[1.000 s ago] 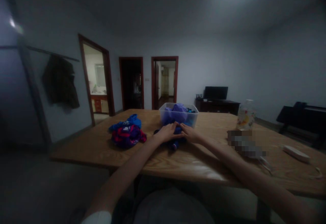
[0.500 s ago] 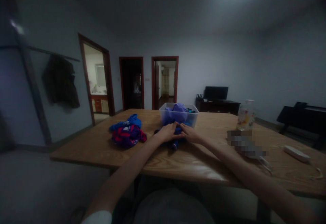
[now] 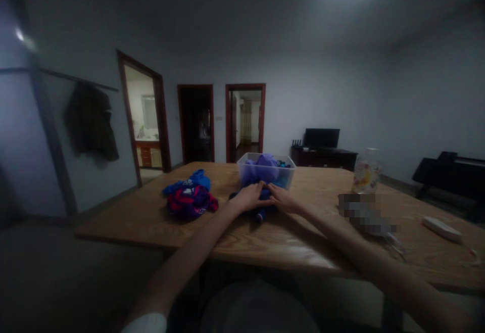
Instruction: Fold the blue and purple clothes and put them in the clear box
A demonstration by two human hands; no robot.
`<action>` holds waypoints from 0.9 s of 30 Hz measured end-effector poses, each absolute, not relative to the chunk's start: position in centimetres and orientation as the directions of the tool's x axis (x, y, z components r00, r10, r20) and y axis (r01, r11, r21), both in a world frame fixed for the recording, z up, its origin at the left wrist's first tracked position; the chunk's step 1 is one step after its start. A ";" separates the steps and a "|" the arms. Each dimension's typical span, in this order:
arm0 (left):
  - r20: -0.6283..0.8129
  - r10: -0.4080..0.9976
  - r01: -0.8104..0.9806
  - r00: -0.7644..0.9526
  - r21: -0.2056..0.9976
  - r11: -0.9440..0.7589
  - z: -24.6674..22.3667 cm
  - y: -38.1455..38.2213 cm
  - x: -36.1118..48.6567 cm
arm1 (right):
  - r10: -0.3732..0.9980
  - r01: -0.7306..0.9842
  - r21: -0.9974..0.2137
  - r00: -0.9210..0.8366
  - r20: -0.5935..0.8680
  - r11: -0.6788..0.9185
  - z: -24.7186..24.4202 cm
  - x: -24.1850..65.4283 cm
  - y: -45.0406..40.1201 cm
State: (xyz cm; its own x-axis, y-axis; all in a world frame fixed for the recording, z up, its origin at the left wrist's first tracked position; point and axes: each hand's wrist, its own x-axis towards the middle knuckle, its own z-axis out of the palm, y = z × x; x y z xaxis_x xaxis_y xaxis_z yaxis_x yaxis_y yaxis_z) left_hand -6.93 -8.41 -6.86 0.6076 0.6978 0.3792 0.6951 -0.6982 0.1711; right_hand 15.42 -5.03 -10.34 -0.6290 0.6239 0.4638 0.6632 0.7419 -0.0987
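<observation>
My left hand [image 3: 248, 197] and my right hand [image 3: 283, 199] rest on a dark blue cloth item [image 3: 259, 216], which lies bunched on the table. Their index fingertips and thumbs come together over it, with the fingers stretched out and a gap between. Most of the dark blue cloth is hidden under both hands. Just behind them stands a clear plastic bin [image 3: 286, 177] filled with cloth, a purple piece [image 3: 266, 166] heaped above its rim. Left of my left hand lie a crumpled red and purple garment [image 3: 189, 203] and a blue garment [image 3: 197, 179], touching each other.
The wooden table [image 3: 136, 222] carries a clear, patterned bottle-like container [image 3: 367, 172] at the right. Nearer me are a blurred-out object [image 3: 366, 217] with a cord and a white power strip [image 3: 441, 229]. Beyond the table, a dark cabinet [image 3: 322, 158] holds a screen [image 3: 322, 138].
</observation>
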 end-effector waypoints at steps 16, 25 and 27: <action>0.371 0.692 0.680 0.619 0.186 -0.709 -6.8 -8.4 -7.1 | 0.561 0.625 -0.052 -0.657 0.504 0.779 -10.6 15.6 -4.8; 0.373 0.699 0.686 0.610 0.192 -0.701 -6.8 -8.3 -7.0 | 0.583 0.641 -0.054 -0.655 0.481 0.765 -10.8 15.6 -4.3; 0.374 0.701 0.688 0.607 0.194 -0.699 -6.9 -8.2 -7.0 | 0.587 0.640 -0.065 -0.654 0.477 0.766 -10.8 15.6 -4.2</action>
